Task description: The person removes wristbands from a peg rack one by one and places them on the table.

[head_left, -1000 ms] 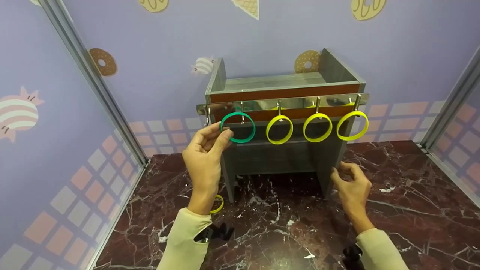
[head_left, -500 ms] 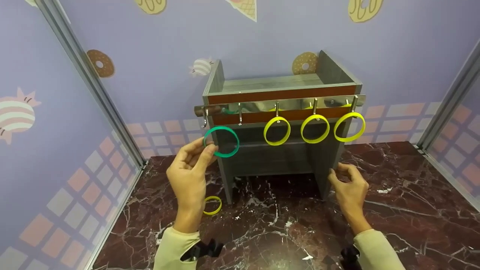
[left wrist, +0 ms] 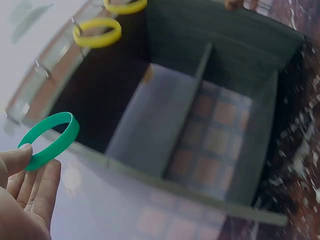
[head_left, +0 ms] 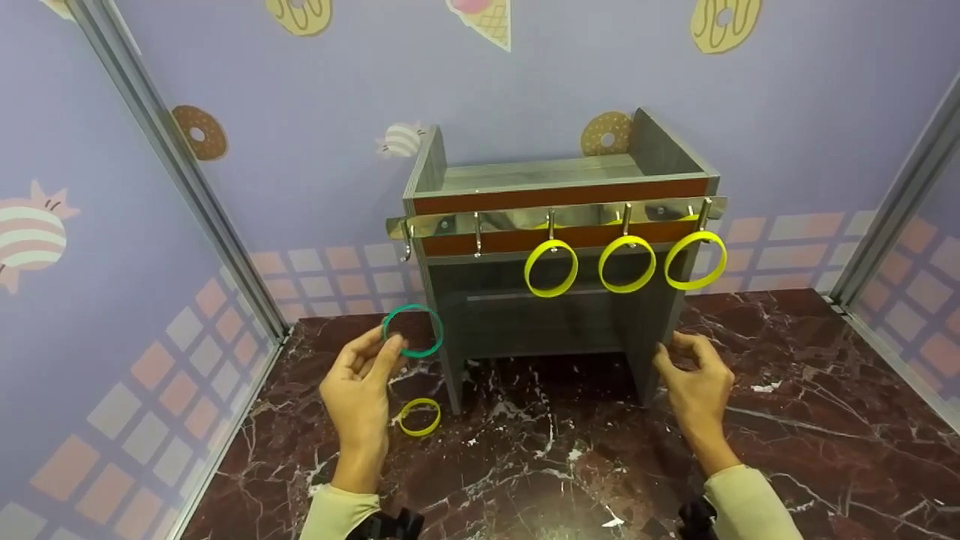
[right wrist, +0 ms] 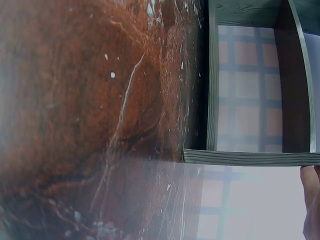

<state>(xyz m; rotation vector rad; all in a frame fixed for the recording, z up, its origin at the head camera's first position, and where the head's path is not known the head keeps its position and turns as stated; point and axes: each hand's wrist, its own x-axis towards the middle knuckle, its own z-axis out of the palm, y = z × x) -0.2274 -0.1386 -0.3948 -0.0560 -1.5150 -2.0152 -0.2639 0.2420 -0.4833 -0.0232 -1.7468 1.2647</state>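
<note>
My left hand [head_left: 356, 405] pinches a green ring [left wrist: 62, 145], a thin flat band, between thumb and fingers. It holds the ring low, just left of a grey wooden shelf unit [head_left: 442, 330]. With curled fingers, my right hand [head_left: 697, 375] grips the front edge of the unit's right side panel [right wrist: 250, 158]; part of its fingers is hidden. A metal hook rail [head_left: 514, 220] runs across the unit's front. Three yellow rings hang from its hooks: one near the middle [head_left: 552, 292], another [head_left: 627, 288] to its right, and one at the right end [head_left: 696, 285].
Another yellow ring [head_left: 419, 432] lies on the dark red marbled table [head_left: 540, 480], by the unit's left foot. Two hooks, one at the left end [head_left: 406, 240] and one beside it [head_left: 478, 236], jut from the rail. Patterned walls [head_left: 315, 180] enclose the table.
My left hand has drawn the green ring away from the second hook from the left, moving down and left. The right hand stays at the side panel.
</note>
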